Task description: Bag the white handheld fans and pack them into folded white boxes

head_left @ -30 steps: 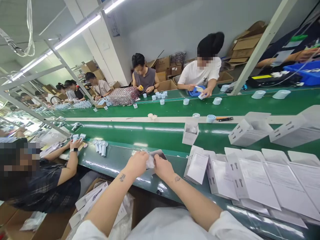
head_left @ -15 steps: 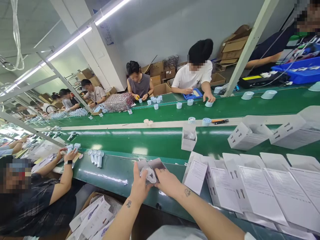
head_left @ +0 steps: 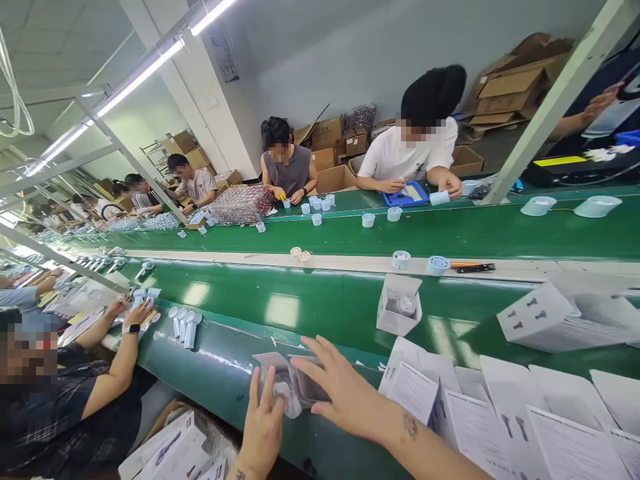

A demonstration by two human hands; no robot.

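A small white carton [head_left: 271, 361] with raised flaps stands in front of me at the near edge of the green bench. Inside it, an item in clear plastic wrap [head_left: 291, 402] shows; its kind is hidden by the wrap. My left hand [head_left: 263, 423] is at the carton's left side, two fingers stretched upward before the flap and the thumb close to the wrap. My right hand [head_left: 345, 393] spreads over the carton's right side, fingers apart, partly covering it. Whether either hand presses on the carton is hard to tell.
Open white boxes with printed leaflets [head_left: 473, 427] line the bench at right. Another open box [head_left: 399, 313] stands on the green conveyor [head_left: 240, 283]. Handheld fans [head_left: 186, 325] lie left, beside a co-worker's hands [head_left: 135, 310]. Packed boxes [head_left: 163, 450] sit below left. Co-workers sit opposite.
Both hands have loosened from around the carton, and their fingers are now stretched out. The carton appears lower in view. The camera has shifted, so the boxes at right appear farther right and lower.
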